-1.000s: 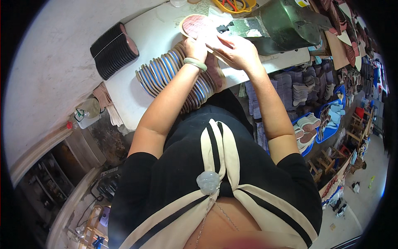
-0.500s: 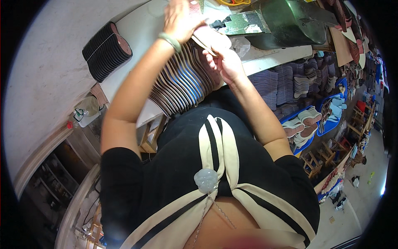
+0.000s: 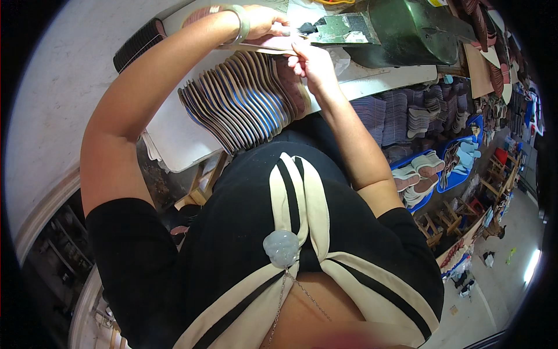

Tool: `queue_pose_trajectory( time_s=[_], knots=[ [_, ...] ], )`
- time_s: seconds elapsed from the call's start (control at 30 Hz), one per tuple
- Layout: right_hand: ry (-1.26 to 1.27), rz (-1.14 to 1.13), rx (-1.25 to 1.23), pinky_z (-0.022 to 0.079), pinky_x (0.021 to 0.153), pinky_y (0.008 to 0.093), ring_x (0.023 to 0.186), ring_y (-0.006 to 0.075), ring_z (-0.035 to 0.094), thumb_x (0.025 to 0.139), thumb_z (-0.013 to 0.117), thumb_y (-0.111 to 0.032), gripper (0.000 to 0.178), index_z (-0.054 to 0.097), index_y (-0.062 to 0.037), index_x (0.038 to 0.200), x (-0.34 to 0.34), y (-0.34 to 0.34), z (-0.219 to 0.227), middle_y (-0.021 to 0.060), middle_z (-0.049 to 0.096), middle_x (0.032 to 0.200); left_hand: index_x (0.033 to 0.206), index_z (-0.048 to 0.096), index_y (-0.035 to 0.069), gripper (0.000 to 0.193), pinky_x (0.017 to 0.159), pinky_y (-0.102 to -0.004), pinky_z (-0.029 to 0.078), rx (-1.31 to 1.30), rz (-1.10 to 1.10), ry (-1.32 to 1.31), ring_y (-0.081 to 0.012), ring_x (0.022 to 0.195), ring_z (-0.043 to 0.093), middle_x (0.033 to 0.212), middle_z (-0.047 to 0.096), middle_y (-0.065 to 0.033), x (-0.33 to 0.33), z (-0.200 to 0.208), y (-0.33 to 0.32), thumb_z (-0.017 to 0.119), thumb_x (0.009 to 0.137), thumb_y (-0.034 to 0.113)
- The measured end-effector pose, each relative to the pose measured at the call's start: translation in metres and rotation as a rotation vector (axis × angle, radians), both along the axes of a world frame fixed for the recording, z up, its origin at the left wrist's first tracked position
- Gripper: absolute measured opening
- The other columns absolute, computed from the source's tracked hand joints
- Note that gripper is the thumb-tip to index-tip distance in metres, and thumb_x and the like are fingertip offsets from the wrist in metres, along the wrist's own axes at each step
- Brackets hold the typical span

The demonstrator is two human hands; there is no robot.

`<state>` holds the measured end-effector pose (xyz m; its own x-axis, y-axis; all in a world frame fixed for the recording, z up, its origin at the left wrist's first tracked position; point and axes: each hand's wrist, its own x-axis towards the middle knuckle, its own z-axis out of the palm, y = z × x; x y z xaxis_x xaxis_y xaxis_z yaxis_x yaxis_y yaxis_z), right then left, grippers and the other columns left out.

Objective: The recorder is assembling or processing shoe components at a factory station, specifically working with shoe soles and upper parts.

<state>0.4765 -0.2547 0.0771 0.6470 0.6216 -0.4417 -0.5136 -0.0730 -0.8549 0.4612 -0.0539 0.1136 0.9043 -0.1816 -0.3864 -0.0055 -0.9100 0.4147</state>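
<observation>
Insole piece (image 3: 273, 43) — flat and pinkish — lies at the far edge of the white table (image 3: 174, 125), pinched between both hands: the left hand (image 3: 264, 20) grips its far side, the right hand (image 3: 308, 61) closes on its near edge. Just below sits a fanned stack of insoles (image 3: 244, 99), beside the dark green machine (image 3: 407, 35).
</observation>
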Motion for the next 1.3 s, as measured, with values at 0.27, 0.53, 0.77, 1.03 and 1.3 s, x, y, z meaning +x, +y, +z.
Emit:
queue_pose_trajectory(
  time_s=[0.27,0.53,0.77,1.03,1.3],
  knots=[
    [-0.221,0.141,-0.1,0.036,0.041,0.019,0.043,0.007,0.05,0.089,0.055,-0.025,0.03,0.063,-0.0015,0.073,0.016,-0.007,0.009,0.0046,0.063,0.06,0.128,0.05,0.018,0.04,0.091,-0.0364,0.044,-0.063,0.315,-0.138,-0.0323,0.103,0.058,0.114,0.06,-0.0152,-0.032,-0.009,-0.026,0.047,0.093,0.037],
    [-0.205,0.124,-0.039,0.046,0.054,0.0216,0.063,0.0078,0.06,0.091,0.052,-0.023,0.031,0.063,0.0029,0.077,-0.007,-0.037,0.0,0.0077,0.066,0.075,0.115,0.058,0.01,0.039,0.081,-0.0347,0.048,-0.445,0.538,-0.324,-0.0254,0.086,0.063,0.102,0.065,-0.0132,-0.041,-0.038,-0.043,0.048,0.089,0.038],
    [0.332,0.314,0.269,0.05,0.078,0.0309,0.081,0.02,0.064,0.084,0.062,-0.026,0.041,0.054,0.0015,0.113,-0.082,-0.107,0.025,0.0116,0.065,0.092,0.114,0.05,0.001,0.045,0.053,-0.0265,0.045,-0.521,0.721,-0.065,-0.0106,0.05,0.053,0.067,0.059,-0.0067,-0.046,0.011,-0.069,0.053,0.089,0.039],
    [0.289,0.207,0.211,0.048,0.068,0.0283,0.072,0.0168,0.062,0.09,0.052,-0.021,0.029,0.06,0.0048,0.101,-0.076,-0.09,-0.01,0.0116,0.065,0.085,0.114,0.051,-0.002,0.056,0.087,-0.0405,0.045,-0.245,0.911,-0.428,-0.0363,0.1,0.058,0.105,0.06,-0.0239,-0.028,-0.033,-0.047,0.052,0.085,0.045],
    [0.263,0.164,0.288,0.047,0.067,0.0266,0.071,0.0165,0.061,0.092,0.05,-0.021,0.029,0.061,0.0053,0.098,-0.057,-0.054,-0.037,0.0113,0.065,0.082,0.117,0.055,0.009,0.05,0.095,-0.035,0.039,-0.232,0.74,-0.69,-0.0279,0.112,0.051,0.123,0.054,-0.0108,-0.012,-0.082,0.001,0.055,0.084,0.047]
  ],
)
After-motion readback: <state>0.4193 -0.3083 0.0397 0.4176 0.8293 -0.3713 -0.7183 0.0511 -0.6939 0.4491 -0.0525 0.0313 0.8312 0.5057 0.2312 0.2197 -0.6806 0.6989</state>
